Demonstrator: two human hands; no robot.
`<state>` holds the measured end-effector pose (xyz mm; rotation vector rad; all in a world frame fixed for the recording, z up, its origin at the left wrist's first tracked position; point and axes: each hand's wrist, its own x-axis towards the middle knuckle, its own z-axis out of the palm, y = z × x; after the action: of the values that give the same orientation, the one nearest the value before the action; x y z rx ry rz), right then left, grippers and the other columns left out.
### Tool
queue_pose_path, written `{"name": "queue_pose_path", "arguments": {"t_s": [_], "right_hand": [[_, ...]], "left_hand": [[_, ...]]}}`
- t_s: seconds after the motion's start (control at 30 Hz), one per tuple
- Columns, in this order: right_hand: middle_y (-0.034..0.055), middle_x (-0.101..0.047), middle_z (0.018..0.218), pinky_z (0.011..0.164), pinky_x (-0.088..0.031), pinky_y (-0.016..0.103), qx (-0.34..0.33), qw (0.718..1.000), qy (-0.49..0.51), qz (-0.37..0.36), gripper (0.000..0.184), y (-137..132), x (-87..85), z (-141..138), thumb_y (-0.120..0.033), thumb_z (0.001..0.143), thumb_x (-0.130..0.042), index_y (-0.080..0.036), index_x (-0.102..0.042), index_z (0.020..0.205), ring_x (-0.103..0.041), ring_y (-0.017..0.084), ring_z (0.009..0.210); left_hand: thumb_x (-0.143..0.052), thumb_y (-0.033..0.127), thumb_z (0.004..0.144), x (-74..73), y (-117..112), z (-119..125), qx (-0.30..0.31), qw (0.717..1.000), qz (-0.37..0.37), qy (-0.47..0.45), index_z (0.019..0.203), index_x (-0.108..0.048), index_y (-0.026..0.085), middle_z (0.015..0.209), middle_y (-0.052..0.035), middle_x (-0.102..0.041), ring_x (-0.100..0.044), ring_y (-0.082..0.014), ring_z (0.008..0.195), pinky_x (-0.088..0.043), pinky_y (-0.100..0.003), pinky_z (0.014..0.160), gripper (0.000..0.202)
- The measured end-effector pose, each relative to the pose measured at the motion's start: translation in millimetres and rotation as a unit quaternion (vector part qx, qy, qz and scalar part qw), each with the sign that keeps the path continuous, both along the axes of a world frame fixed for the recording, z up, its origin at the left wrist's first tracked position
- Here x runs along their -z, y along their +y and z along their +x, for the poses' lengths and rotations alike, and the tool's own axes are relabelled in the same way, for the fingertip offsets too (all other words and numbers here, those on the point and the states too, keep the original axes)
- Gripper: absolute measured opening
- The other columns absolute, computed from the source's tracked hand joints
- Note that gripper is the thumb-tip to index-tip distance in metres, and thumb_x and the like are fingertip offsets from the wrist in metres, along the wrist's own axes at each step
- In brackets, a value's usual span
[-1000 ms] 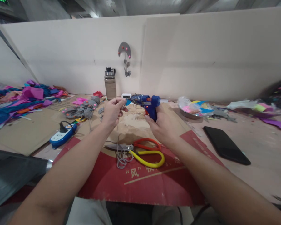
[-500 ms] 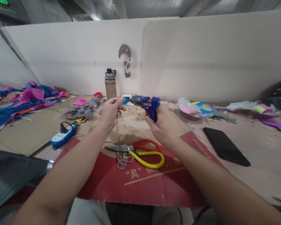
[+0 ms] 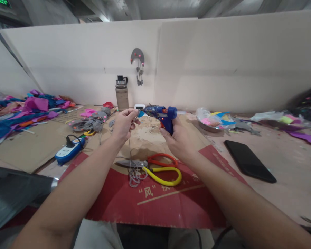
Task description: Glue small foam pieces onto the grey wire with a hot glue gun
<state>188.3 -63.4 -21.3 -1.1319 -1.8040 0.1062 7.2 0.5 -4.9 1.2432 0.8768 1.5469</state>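
Note:
My right hand (image 3: 180,140) grips a blue hot glue gun (image 3: 163,114), its nozzle pointing left. My left hand (image 3: 124,124) is pinched on a thin grey cord (image 3: 130,152) together with a small blue piece (image 3: 140,113), held right at the nozzle tip. The cord hangs down to a loose coil (image 3: 134,178) on the red cardboard (image 3: 155,204). Scissors with one orange and one yellow handle (image 3: 160,167) lie below my hands beside the coil.
A blue-and-white power strip (image 3: 68,150) lies at the left, a black phone (image 3: 250,160) at the right. A water bottle (image 3: 121,93) stands by the back wall. Coloured felt scraps (image 3: 23,110), grey felt pieces (image 3: 92,122) and a metal bowl (image 3: 209,124) surround the work area.
My left hand has shifted slightly, keeping the cord and blue piece at the glue gun's nozzle. My right hand has barely moved.

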Motion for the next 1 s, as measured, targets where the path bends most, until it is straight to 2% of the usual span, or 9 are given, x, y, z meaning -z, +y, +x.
{"name": "queue_pose_path", "arguments": {"t_s": [0.17,0.3,0.43,0.53,0.63,0.73,0.8,0.87,1.0], "right_hand": [[0.0111,-0.061,0.111,0.082,-0.047,0.043,0.001,1.000,0.007,-0.013,0.038,-1.0,-0.9,-0.2,-0.028,0.083,-0.046,-0.023,-0.044,0.121,-0.058,0.028,0.099],[0.0098,-0.062,0.109,0.081,-0.047,0.041,0.022,0.998,0.048,-0.028,0.036,3.9,-1.4,1.7,-0.028,0.081,-0.049,-0.023,-0.046,0.116,-0.060,0.026,0.095],[0.0062,-0.065,0.083,0.061,-0.048,0.036,0.057,0.986,0.080,-0.135,0.028,21.4,4.1,13.4,-0.028,0.078,-0.050,-0.021,-0.050,0.105,-0.061,0.022,0.068],[0.0067,-0.063,0.075,0.057,-0.045,0.033,0.090,0.976,-0.002,-0.199,0.018,37.2,14.1,28.3,-0.027,0.073,-0.055,-0.019,-0.054,0.089,-0.059,0.021,0.062],[0.0127,-0.062,0.075,0.066,-0.045,0.038,0.156,0.966,-0.114,-0.171,0.014,46.3,23.3,41.6,-0.029,0.070,-0.060,-0.017,-0.054,0.073,-0.060,0.026,0.074],[0.0173,-0.061,0.085,0.075,-0.043,0.045,0.212,0.969,-0.107,-0.073,0.019,42.9,20.1,42.2,-0.031,0.070,-0.061,-0.016,-0.051,0.074,-0.057,0.031,0.088],[0.0134,-0.060,0.089,0.076,-0.045,0.043,0.161,0.986,-0.028,-0.035,0.016,33.8,10.6,31.3,-0.032,0.075,-0.054,-0.018,-0.048,0.080,-0.057,0.026,0.088],[0.0072,-0.061,0.087,0.074,-0.047,0.038,0.046,0.993,0.088,-0.067,0.013,22.3,0.2,13.0,-0.034,0.080,-0.047,-0.021,-0.044,0.083,-0.058,0.020,0.082],[0.0034,-0.062,0.090,0.075,-0.050,0.033,-0.164,0.941,0.271,-0.121,0.017,6.7,-6.6,-22.3,-0.027,0.078,-0.047,-0.025,-0.034,0.089,-0.061,0.016,0.087]], "left_hand": [[-0.070,0.032,0.062,-1.2,0.3,-3.5,0.003,1.000,0.003,-0.014,0.072,-0.058,0.016,0.059,0.0022,-0.054,-0.050,-0.0055,0.045,-0.019,-0.017,0.034,0.022],[-0.067,0.033,0.064,0.6,3.7,-5.9,-0.025,1.000,0.017,-0.006,0.071,-0.060,0.017,0.066,0.0003,-0.060,-0.053,-0.0071,0.054,-0.030,-0.017,0.043,0.019],[-0.064,0.028,0.067,3.6,6.8,-4.8,-0.096,0.992,0.066,0.037,0.068,-0.062,0.017,0.068,0.0008,-0.061,-0.053,-0.0085,0.063,-0.038,-0.019,0.057,0.012],[-0.062,0.027,0.069,2.6,2.4,-2.5,-0.137,0.977,0.117,0.111,0.070,-0.064,0.018,0.068,0.0008,-0.060,-0.051,-0.0098,0.064,-0.038,-0.020,0.060,0.010],[-0.061,0.023,0.071,-1.4,-7.8,0.0,-0.182,0.941,0.186,0.214,0.072,-0.065,0.019,0.075,-0.0005,-0.060,-0.049,-0.0107,0.066,-0.038,-0.021,0.061,0.006],[-0.060,0.019,0.072,-4.6,-18.8,3.4,-0.187,0.909,0.257,0.270,0.073,-0.065,0.020,0.083,-0.0023,-0.060,-0.049,-0.0112,0.068,-0.039,-0.023,0.064,0.005],[-0.059,0.017,0.072,-5.0,-24.5,6.3,-0.177,0.894,0.287,0.294,0.075,-0.065,0.021,0.089,-0.0038,-0.061,-0.050,-0.0118,0.070,-0.041,-0.024,0.065,0.007],[-0.059,0.017,0.073,-4.1,-28.9,9.6,-0.164,0.881,0.309,0.318,0.078,-0.065,0.021,0.094,-0.0052,-0.062,-0.053,-0.0131,0.073,-0.042,-0.025,0.066,0.009],[-0.059,0.017,0.074,-1.3,-34.0,16.2,-0.141,0.863,0.345,0.341,0.078,-0.066,0.021,0.093,-0.0057,-0.065,-0.057,-0.0153,0.083,-0.044,-0.025,0.070,0.009]]}}
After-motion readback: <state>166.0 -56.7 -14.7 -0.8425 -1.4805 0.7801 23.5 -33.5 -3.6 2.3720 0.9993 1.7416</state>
